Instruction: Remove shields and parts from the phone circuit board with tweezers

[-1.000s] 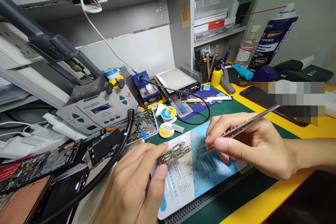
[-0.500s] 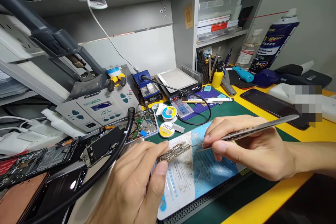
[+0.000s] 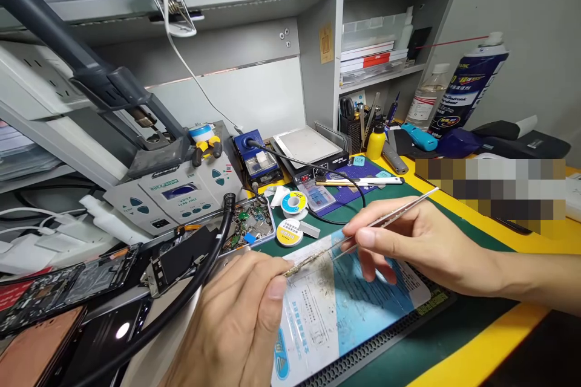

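My left hand (image 3: 236, 320) pinches a small metal circuit board (image 3: 305, 261), tilted nearly edge-on, just above a blue and white repair mat (image 3: 336, 308). My right hand (image 3: 408, 248) grips steel tweezers (image 3: 385, 221) in a pinch; their tips point left at the board's right end. The long tweezer shaft sticks up to the right past my knuckles. Both hands hover over the green bench mat (image 3: 399, 190).
A grey rework station (image 3: 175, 190) with a black hose (image 3: 200, 281) sits left, dismantled phones (image 3: 68, 290) in front. Solder reels (image 3: 294, 202), a blue stand (image 3: 256, 160), a hot plate (image 3: 306, 148), a yellow bottle (image 3: 374, 136) and a spray can (image 3: 467, 91) stand behind.
The board has turned from lying flatter to nearly edge-on in my left hand. My right hand with the tweezers has shifted left and up, tips close to the board. The view tilted down slightly.
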Action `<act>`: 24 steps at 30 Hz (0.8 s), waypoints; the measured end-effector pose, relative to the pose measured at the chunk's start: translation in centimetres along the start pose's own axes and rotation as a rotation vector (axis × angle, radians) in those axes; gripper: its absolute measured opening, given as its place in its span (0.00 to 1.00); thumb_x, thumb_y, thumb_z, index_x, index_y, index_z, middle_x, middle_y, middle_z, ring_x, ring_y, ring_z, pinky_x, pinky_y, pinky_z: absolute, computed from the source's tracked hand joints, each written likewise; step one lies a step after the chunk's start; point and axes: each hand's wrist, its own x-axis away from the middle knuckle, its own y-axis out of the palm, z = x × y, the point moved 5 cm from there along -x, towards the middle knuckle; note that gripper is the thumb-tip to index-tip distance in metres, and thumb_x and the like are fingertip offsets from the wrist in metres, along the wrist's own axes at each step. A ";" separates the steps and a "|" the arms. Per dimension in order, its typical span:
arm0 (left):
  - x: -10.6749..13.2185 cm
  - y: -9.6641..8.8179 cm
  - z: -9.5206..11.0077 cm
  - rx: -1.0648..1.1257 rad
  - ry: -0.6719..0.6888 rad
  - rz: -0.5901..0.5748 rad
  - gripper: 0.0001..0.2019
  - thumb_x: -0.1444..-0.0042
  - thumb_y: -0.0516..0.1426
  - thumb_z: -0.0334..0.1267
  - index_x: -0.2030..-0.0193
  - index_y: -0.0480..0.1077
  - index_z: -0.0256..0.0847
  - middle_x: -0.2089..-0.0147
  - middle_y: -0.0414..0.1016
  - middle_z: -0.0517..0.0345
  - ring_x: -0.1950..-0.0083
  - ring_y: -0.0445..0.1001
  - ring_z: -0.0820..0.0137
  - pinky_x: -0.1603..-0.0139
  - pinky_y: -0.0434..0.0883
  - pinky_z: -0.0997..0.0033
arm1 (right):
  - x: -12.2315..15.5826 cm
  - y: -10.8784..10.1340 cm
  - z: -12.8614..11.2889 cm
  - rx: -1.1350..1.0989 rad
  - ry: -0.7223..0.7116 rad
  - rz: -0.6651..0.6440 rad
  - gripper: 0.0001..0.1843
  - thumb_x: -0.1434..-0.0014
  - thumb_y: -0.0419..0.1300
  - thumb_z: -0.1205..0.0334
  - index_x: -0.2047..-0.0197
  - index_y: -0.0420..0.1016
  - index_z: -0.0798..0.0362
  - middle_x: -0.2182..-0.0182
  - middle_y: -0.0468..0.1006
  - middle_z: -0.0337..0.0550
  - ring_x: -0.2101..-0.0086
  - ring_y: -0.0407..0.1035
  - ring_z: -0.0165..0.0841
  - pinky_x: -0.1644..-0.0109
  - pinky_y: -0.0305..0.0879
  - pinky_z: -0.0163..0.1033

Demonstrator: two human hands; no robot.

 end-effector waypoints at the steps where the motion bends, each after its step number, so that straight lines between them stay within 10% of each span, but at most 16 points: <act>1: -0.1 0.0 0.0 0.003 -0.010 0.018 0.12 0.18 0.49 0.33 0.46 0.74 0.50 0.57 0.82 0.65 0.57 0.83 0.75 0.48 0.78 0.76 | -0.1 0.0 0.1 -0.025 0.015 -0.004 0.15 0.34 0.81 0.44 0.57 0.94 0.47 0.75 0.89 0.43 0.78 0.80 0.33 0.78 0.72 0.29; 24: 0.9 -0.1 -0.2 0.093 -0.254 0.133 0.14 0.17 0.52 0.42 0.49 0.79 0.48 0.64 0.85 0.60 0.66 0.86 0.68 0.65 0.84 0.75 | 0.0 1.4 0.2 -0.369 0.105 -0.039 0.12 0.37 0.86 0.55 0.56 0.95 0.51 0.61 0.95 0.50 0.71 0.89 0.36 0.71 0.83 0.31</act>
